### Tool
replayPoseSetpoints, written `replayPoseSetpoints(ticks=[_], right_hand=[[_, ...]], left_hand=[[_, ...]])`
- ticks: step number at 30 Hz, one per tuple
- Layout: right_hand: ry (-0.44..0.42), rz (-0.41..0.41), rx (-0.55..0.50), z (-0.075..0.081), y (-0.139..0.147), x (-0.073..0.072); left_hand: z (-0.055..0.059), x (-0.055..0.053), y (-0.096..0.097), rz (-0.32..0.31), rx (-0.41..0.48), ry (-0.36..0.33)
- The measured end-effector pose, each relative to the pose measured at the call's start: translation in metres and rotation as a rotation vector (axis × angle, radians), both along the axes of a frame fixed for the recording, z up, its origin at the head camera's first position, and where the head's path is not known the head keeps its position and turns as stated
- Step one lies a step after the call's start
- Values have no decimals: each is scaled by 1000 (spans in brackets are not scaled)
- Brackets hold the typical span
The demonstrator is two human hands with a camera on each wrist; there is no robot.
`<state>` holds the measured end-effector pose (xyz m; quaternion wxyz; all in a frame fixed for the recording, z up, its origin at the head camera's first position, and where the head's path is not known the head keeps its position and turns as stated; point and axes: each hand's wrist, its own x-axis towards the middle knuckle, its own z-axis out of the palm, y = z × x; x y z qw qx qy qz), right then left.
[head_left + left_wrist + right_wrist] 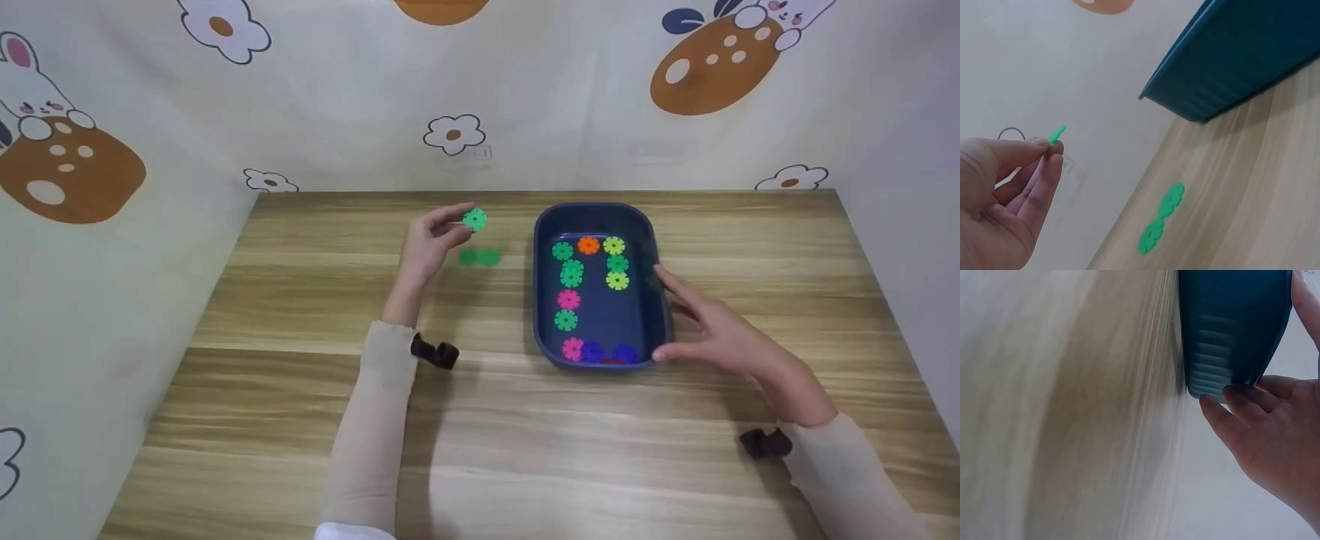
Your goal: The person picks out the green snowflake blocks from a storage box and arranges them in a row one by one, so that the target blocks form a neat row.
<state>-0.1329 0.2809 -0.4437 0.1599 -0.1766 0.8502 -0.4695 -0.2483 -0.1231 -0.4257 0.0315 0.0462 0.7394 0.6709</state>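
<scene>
Between thumb and fingers my left hand (425,251) pinches a green notched plastic disc (475,219), raised above the table; it appears edge-on in the left wrist view. Below it on the wood lie two more green discs (1171,199), end to end. To their right stands a dark blue tray (539,300) holding several notched discs in green, pink, orange, yellow and blue. My right hand (724,334) rests against the tray's right side, fingers spread along the outer wall and thumb at the near right corner. In the right wrist view its fingertips (1234,390) touch the ribbed wall.
The wood-grain table (300,300) meets a pale cloth backdrop (360,120) printed with flowers and rabbits at the back and left. Black wrist mounts (436,351) sit on both sleeves. Inside the tray, an orange disc (588,245) lies near the far wall.
</scene>
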Motion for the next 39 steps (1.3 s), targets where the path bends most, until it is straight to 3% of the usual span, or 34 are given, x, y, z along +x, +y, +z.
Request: replayPoseSetpoints(ticks=[10, 20, 32, 39], right_hand=[[39, 11, 14, 1, 0, 0], [33, 9, 13, 1, 0, 0], [17, 4, 13, 1, 0, 0], [32, 11, 20, 0, 1, -1]], left_hand=[[-12, 1, -15, 57, 44, -41], [-25, -1, -26, 104, -51, -67], [-41, -3, -35, 120, -153, -61], [-46, -3, -38, 139, -208, -116]])
